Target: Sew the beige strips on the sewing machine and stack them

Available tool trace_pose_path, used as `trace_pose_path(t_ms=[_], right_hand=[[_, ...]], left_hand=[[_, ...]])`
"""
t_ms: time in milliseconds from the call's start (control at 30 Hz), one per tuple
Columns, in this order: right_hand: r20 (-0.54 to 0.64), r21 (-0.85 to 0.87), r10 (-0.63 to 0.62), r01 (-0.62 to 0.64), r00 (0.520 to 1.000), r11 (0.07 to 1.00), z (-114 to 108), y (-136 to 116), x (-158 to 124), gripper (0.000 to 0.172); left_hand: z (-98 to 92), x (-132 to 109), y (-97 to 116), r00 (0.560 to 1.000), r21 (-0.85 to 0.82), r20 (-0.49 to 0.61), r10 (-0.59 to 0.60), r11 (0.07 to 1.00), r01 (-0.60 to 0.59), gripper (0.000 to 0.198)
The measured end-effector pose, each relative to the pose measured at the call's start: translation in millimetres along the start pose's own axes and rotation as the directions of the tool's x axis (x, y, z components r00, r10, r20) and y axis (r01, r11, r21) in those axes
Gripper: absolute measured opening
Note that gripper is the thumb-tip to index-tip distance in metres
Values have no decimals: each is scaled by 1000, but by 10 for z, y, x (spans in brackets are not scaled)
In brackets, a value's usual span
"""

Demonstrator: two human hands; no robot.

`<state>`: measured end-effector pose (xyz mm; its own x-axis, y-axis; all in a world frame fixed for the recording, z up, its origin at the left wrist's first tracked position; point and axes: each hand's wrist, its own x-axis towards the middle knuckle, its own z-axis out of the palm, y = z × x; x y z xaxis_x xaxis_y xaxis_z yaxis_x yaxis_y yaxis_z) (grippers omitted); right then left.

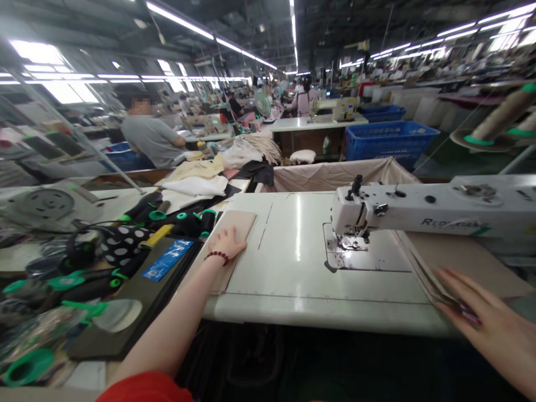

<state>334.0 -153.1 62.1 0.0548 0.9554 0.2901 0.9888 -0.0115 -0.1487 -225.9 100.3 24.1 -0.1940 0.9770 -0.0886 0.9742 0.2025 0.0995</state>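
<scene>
My left hand (225, 242) lies flat, fingers stretched, on a tan piece of material (233, 233) at the left side of the white sewing table (293, 268). A dark red bead bracelet circles that wrist. My right hand (481, 318) rests with fingers spread on a stack of tan pieces (456, 259) at the table's right front, under the arm of the white sewing machine (419, 215). The needle area (349, 241) sits between my two hands.
Black thread cones with green ends, a polka-dot cloth (121, 245) and a blue packet (167, 259) crowd the left bench. A fabric-lined bin (335, 174) stands behind the table. Blue crates (387, 139) and a seated person in grey (151, 137) are farther back.
</scene>
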Motion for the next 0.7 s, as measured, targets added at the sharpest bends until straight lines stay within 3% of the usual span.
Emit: trace_pose_path(t_ms=[67,200,267,333,400,467,500,567,600,633,667,700], right_hand=[[18,-34,-4,5,1000,999,48,222,-37,63],[44,-132,25,-19,999,991,99,389,-104,52],[-6,-179,41,-41,999,983,67,359,-100,45],[-80,-200,49,-64,996,978,4,291,-73,38],[-129,-184,63,-86,990,979,-82,216,-44,31],[-171,-131,54,-77,984,988,-187,146,-41,29],[-198,-99,33,-54,980,994,-247,110,-56,30],[-252,-39,-33,24,967,999,-384,22,-117,34],[-273,-15,-73,72,959,997,-457,-38,-161,36],[-274,8,-120,127,954,992,-530,-114,-208,38],[-259,32,-171,186,951,982,-596,-208,-254,41],[-238,62,-230,251,944,966,-648,-320,-294,44]], left_hand=[[-13,20,-10,1000,9,-9,-5,1000,5,81],[3,56,62,998,30,-59,20,999,-18,79],[76,-2,230,985,11,-102,137,991,-137,78],[188,-208,514,933,-66,-132,334,937,-344,76],[309,-604,881,841,-180,-140,523,822,-541,72],[395,-1147,1260,748,-263,-90,657,709,-654,71],[415,-1437,1430,655,-314,-43,754,612,-726,71],[401,-1956,1695,323,-489,75,943,317,-813,68],[375,-2152,1787,144,-608,112,983,183,-773,60],[345,-2292,1855,53,-712,145,988,141,-688,52],[317,-2371,1905,51,-796,160,986,160,-584,44],[298,-2396,1943,126,-861,172,977,211,-462,40]])
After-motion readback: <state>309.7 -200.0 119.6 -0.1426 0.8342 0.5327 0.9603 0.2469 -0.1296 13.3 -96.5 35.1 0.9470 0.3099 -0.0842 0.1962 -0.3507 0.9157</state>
